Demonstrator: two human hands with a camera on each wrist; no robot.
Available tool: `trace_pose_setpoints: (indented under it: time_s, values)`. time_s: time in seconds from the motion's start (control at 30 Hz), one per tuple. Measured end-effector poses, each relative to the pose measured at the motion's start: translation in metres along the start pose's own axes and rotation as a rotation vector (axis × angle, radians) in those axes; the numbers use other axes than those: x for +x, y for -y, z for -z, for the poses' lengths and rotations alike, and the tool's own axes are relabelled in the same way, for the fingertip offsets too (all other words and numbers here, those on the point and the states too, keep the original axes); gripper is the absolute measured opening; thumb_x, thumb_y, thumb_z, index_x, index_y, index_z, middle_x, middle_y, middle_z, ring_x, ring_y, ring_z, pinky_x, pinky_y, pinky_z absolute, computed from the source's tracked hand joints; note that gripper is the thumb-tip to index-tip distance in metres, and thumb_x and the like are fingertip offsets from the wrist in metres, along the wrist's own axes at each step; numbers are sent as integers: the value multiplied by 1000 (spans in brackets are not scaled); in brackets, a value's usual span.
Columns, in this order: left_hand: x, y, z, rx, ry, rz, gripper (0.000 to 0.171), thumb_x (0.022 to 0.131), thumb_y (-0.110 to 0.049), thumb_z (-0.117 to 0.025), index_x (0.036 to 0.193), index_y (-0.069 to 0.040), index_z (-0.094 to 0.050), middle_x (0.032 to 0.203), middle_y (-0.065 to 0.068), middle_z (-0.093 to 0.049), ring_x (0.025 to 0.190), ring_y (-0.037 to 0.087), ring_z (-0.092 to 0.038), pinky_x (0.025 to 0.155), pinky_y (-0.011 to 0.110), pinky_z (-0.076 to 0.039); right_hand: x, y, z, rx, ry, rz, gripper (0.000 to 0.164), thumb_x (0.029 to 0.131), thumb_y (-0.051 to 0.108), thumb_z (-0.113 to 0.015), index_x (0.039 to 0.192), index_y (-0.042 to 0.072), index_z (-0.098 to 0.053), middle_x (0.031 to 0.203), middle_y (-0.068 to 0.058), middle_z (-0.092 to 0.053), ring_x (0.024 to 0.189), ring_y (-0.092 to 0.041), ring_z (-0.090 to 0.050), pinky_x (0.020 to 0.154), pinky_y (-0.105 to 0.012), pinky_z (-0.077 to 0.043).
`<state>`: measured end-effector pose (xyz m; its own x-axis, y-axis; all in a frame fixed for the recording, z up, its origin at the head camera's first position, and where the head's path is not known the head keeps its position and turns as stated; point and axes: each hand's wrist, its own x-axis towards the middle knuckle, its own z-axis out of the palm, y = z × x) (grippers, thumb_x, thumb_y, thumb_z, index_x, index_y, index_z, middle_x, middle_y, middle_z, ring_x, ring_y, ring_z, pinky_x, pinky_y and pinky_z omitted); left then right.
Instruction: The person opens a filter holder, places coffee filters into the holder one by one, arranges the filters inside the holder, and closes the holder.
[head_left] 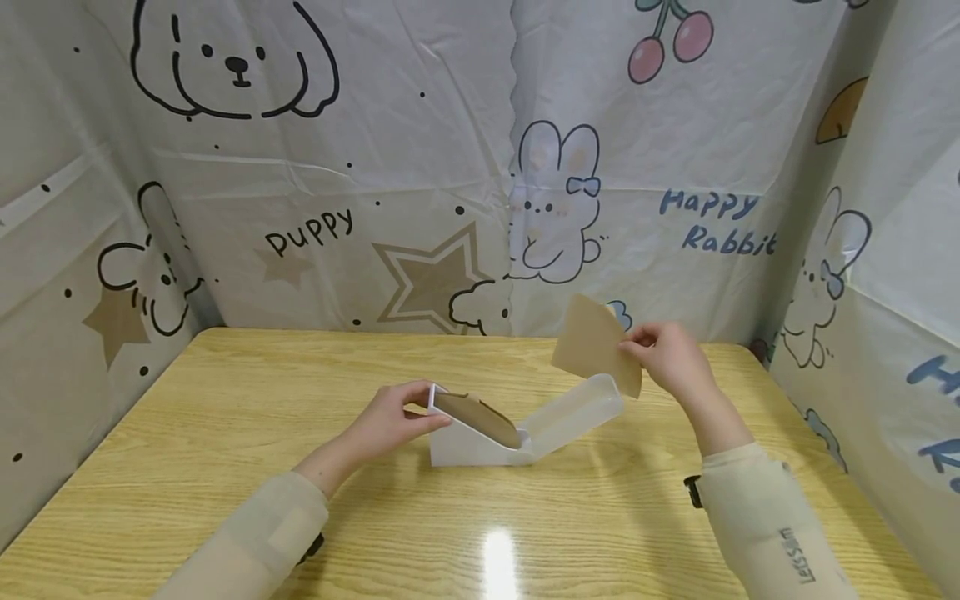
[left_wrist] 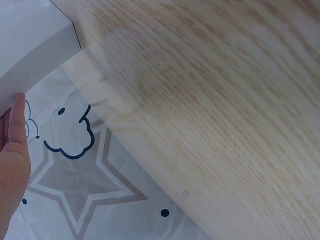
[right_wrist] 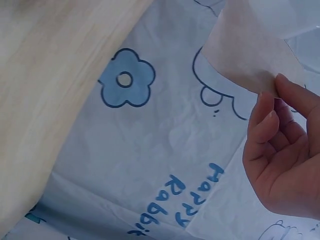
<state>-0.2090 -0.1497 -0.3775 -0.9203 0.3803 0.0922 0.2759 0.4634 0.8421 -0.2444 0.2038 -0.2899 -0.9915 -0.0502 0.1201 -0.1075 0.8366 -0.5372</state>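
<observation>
A white filter-holder box stands on the table with its translucent lid tipped back to the right. Brown paper filters lie inside its slanted opening. My left hand grips the box's tall left end between thumb and fingers; the left wrist view catches only part of that hand and a corner of the box. Above the lid, a single brown coffee filter hangs in the air. My right hand pinches its right edge between thumb and fingertips, as the right wrist view also shows.
The wood-grain table reaches back to a printed cloth hanging behind it. More of this cloth hangs at both sides. A bright light reflection lies on the table's near part.
</observation>
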Motion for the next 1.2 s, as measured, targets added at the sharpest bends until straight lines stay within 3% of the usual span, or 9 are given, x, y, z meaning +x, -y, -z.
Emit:
trace_pose_setpoints:
  time_s: [0.4,1.2]
  values:
    - [0,-1,0,-2,-1,11,29,85,-28,-67,108,-12,-62,97,5,-63,91,16,-59,82,28,-55,-8,26,8,13,-29,25,22,90,21,-61,96,1,-64,91,-16,-63,77,-24,-52,58,-25,-40]
    - [0,0,0,0,-3,6,30,85,-29,-67,109,-12,-62,98,5,-64,91,15,-58,83,29,-55,-15,57,12,44,-45,84,21,90,21,-60,97,2,-65,94,-15,-65,81,-24,-55,63,-25,-43]
